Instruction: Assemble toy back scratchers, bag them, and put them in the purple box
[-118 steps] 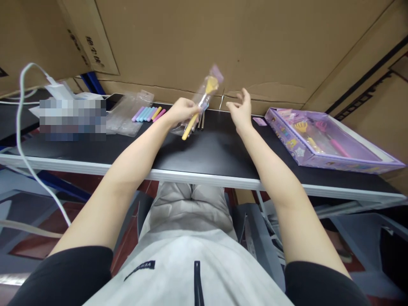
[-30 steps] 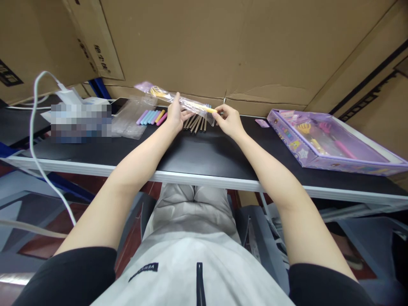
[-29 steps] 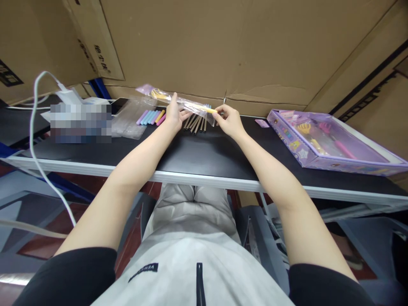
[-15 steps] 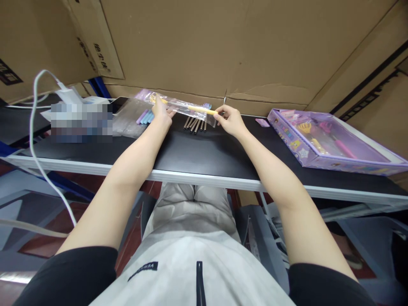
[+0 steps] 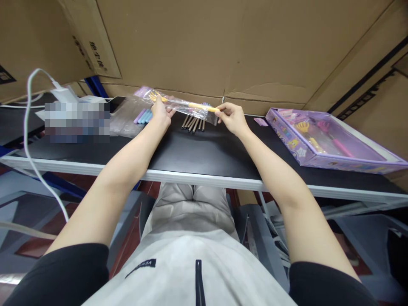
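Note:
My left hand (image 5: 160, 114) pinches the left part of a clear plastic sleeve (image 5: 178, 103) that holds a yellow-handled toy tool. My right hand (image 5: 232, 117) pinches the sleeve's right end, near the yellow handle tip. Between my hands the sleeve is stretched level, a little above the black tabletop (image 5: 204, 148). Under it lie several thin brown sticks (image 5: 193, 123). Pastel-coloured sticks (image 5: 143, 116) lie just left of my left hand.
A pile of clear bags (image 5: 124, 119) lies at the back left beside a white charger and cable (image 5: 30, 106). A purple toy box (image 5: 321, 138) sits at the right. Cardboard sheets (image 5: 204, 42) wall the back of the table.
My left hand slid left along the sleeve, from its middle to its left part. The sleeve went from upright in one hand to stretched level between both.

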{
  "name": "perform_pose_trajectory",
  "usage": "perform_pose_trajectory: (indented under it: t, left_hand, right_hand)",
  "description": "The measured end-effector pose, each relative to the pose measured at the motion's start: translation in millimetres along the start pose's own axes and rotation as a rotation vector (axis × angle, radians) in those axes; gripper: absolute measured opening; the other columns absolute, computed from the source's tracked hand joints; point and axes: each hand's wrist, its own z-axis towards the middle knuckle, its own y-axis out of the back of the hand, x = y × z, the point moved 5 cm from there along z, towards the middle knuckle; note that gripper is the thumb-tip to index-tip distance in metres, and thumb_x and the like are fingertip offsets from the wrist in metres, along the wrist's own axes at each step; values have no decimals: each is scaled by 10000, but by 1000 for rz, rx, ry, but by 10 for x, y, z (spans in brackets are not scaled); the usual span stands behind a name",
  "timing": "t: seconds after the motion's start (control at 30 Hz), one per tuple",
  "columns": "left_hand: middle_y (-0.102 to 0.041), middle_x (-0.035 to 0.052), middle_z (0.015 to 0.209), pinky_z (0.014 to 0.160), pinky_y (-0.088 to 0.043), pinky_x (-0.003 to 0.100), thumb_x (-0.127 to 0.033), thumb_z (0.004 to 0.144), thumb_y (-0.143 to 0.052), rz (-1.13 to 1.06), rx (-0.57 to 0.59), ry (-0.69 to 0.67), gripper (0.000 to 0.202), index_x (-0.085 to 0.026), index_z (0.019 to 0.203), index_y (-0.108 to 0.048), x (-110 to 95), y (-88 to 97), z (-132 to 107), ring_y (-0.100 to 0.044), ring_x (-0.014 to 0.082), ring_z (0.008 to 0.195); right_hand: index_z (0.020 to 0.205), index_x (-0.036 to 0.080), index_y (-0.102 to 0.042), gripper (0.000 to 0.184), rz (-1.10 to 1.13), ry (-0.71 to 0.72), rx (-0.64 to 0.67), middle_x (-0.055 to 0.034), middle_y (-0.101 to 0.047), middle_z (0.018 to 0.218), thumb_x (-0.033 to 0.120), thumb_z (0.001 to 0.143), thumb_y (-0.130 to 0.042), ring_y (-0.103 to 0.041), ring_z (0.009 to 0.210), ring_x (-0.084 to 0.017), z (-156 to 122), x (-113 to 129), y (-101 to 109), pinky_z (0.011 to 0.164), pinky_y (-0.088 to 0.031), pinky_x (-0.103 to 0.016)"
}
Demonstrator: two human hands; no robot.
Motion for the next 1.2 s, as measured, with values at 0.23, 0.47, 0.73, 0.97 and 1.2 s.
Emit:
perform_pose_trajectory:
  t: [0.23, 0.47, 0.73, 0.97, 1.2]
  left_hand:
    - [-827, 84, 1068, 967, -624, 277, -473, 1127, -458, -55, 1, 25, 334, -274, 1288, -673, -61, -45, -78, -803, 185, 1072]
    - [-800, 108, 1212, 1003, -608, 304, -552, 1134, -412, -94, 30, -26, 436, -238, 1298, -665, -188, -111, -79, -783, 196, 1156]
    - [-816, 135, 1052, 944, -633, 298, -454, 1144, -432, -42, 67, 72, 380, -177, 1317, -626, 22, -203, -175, -815, 208, 988]
    - [-797, 80, 935, 896, -646, 293, -485, 1085, -582, 14, 102, 65, 329, -214, 1254, -662, 148, -233, -178, -808, 209, 881]
    - [-730, 44, 810, 853, -652, 272, -453, 1097, -560, 31, 141, 139, 273, -198, 1087, -658, 351, -318, -289, -782, 189, 830]
  right_hand:
    - [899, 228, -736, 492, 57, 11, 19, -54, -681, 871, 706, 815, -818, -627, 719, -194, -4, 24, -38, 657, -576, -382]
    - [873, 246, -823, 420, -8, 54, 1, -68, -716, 1015, 631, 736, -917, -675, 900, -229, -58, 229, -133, 852, -622, -444]
    - [992, 214, -698, 464, 124, -32, 85, -85, -718, 1062, 640, 856, -825, -709, 868, -189, -101, 140, -434, 800, -642, -364]
    - [1430, 239, -642, 726, -48, -20, 103, -143, -694, 1363, 703, 882, -756, -711, 1158, -299, -10, 182, -477, 1004, -604, -482]
    - [1549, 236, -629, 616, -365, 141, 275, -120, -733, 1218, 402, 962, -715, -693, 1140, -322, -76, 275, -662, 1066, -547, -475]
